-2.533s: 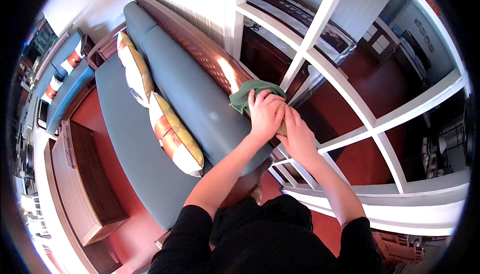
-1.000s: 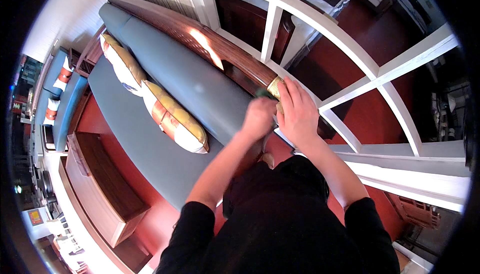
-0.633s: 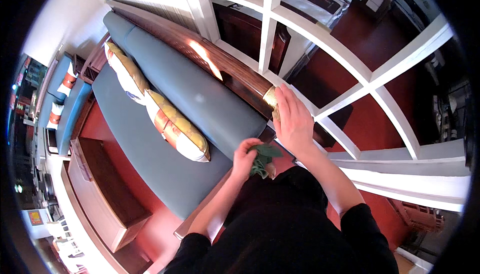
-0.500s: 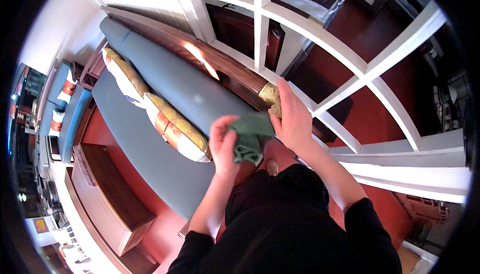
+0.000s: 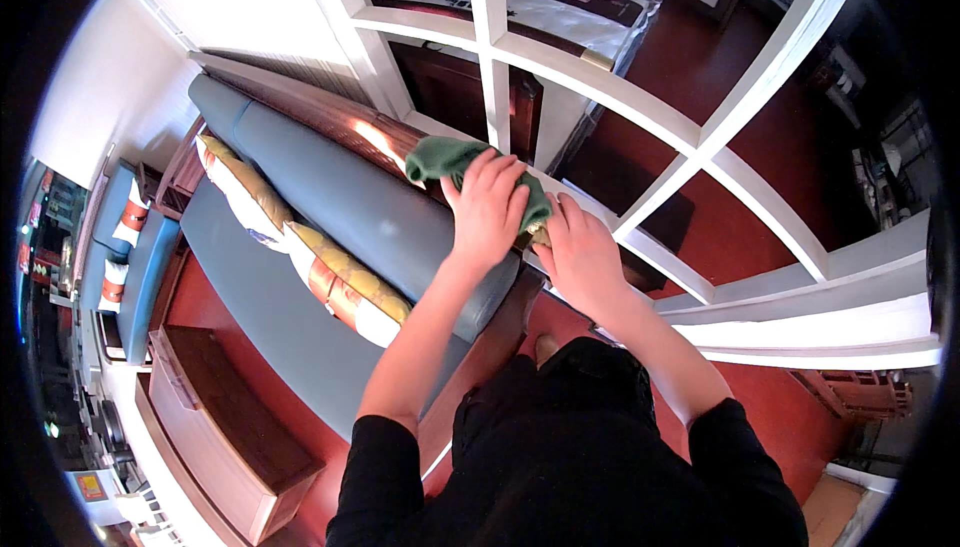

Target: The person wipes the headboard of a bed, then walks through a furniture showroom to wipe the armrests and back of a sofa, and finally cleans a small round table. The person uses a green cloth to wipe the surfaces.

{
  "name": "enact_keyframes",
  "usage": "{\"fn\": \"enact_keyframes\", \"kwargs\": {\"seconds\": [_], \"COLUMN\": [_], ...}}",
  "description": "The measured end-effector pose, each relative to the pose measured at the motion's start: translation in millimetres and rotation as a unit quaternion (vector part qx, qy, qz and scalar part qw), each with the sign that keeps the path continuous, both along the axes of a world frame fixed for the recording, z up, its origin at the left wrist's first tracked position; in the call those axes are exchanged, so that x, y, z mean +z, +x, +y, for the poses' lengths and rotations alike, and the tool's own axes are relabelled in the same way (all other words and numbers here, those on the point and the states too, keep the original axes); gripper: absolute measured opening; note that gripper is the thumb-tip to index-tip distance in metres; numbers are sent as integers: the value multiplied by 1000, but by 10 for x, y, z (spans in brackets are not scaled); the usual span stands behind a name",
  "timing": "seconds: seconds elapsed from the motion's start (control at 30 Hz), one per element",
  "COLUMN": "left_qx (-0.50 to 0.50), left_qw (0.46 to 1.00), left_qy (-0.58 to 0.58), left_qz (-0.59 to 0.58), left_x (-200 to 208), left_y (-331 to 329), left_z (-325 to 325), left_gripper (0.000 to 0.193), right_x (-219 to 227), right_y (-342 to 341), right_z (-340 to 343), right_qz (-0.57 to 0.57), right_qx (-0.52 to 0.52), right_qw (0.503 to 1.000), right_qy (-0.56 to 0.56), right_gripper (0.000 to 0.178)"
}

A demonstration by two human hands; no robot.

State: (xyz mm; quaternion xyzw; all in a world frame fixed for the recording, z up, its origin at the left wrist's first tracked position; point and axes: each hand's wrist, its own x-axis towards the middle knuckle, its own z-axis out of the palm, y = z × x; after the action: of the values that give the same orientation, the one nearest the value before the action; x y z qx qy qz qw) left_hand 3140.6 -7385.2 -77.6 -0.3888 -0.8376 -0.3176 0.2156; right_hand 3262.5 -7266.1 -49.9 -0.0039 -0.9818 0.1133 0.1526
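A green cloth (image 5: 440, 158) is draped over the end of the wooden top rail of a sofa back. My left hand (image 5: 485, 212) presses on it from above, its fingers bent over the cloth and the rail. Close on its right, my right hand (image 5: 582, 262) curls round the carved gold end (image 5: 540, 235) of the rail, fingertips at the cloth's edge. Most of the gold end is hidden by the cloth and my fingers.
The blue-grey sofa (image 5: 290, 297) runs away to the far left, with yellow and white cushions (image 5: 345, 272) on it. A white lattice partition (image 5: 710, 152) stands close on the right. A wooden coffee table (image 5: 230, 427) is at the lower left.
My left hand has carried the green cloth forward and up from in front of my body onto the rail end. My right hand stays by the gold end, its fingers now more bent.
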Motion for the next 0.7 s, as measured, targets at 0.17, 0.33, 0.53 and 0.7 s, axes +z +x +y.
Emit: {"fn": "enact_keyframes", "kwargs": {"seconds": [0.17, 0.33, 0.53, 0.7], "left_qx": [41, 33, 16, -47], "left_qw": [998, 999, 997, 969], "left_qy": [-55, 9, 77, 243], "left_qz": [6, 42, 19, -21], "left_x": [88, -7, -195, -400], "left_y": [-258, -221, 45, 227], "left_z": [119, 130, -1, -111], "left_gripper": [18, 17, 34, 25], "right_x": [-127, -261, -144, -107], "right_y": [-381, -546, -203, -32], "right_z": [242, 523, 36, -148], "right_qz": [-60, -144, 18, 93], "right_qx": [20, 4, -86, -58], "right_qw": [992, 925, 993, 991], "right_qy": [-109, -350, -84, 75], "right_gripper": [41, 44, 50, 75]}}
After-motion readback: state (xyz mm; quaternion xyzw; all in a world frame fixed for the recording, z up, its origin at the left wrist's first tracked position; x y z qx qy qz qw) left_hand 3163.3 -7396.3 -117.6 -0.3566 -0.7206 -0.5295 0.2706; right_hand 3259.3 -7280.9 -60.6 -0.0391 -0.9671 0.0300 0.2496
